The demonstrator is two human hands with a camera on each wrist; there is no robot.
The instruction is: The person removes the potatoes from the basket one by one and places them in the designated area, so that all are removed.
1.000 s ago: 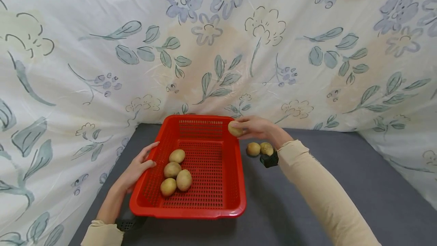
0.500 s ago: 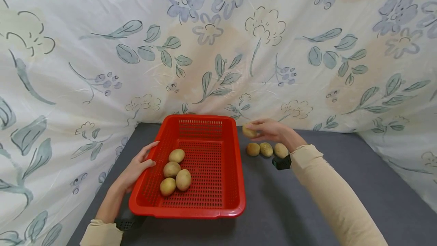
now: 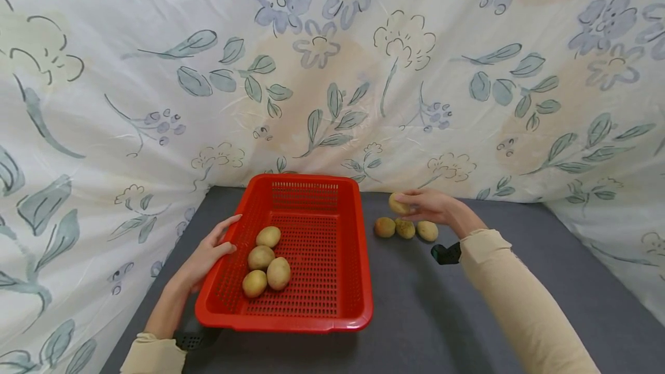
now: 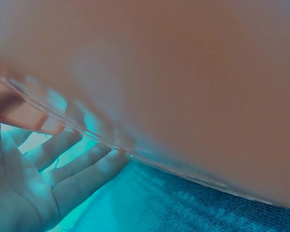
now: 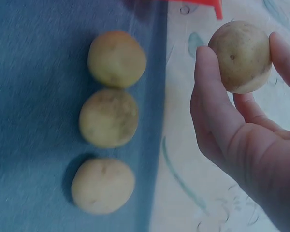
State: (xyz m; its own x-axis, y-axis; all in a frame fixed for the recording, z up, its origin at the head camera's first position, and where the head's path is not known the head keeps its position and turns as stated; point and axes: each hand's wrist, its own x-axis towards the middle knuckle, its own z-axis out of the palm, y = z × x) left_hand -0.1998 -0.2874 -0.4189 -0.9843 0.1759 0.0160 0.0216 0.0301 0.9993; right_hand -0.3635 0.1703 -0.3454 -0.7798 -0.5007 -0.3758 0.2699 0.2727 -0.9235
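Note:
My right hand [image 3: 428, 205] pinches a potato [image 3: 399, 204] between thumb and fingers, above the table's back part, to the right of the red basket [image 3: 291, 324]. In the right wrist view this held potato [image 5: 241, 57] is lifted off the table. Below it, three potatoes sit in a row: left [image 3: 384, 227], middle [image 3: 405, 228] and right [image 3: 428, 231]. My left hand [image 3: 205, 258] holds the basket's left rim, thumb over the edge; in the left wrist view its fingers [image 4: 89, 186] touch the outer side from below. Several potatoes [image 3: 260, 257] lie in the basket's left half.
A dark grey cloth [image 3: 493, 281] covers the table. Floral fabric [image 3: 332, 120] hangs close behind it and at both sides. The basket's back edge stands near the rear fabric.
My right hand has moved right with the potato, from the basket's right rim to above the row. The row's right potato has come into sight. My left hand stays on the basket.

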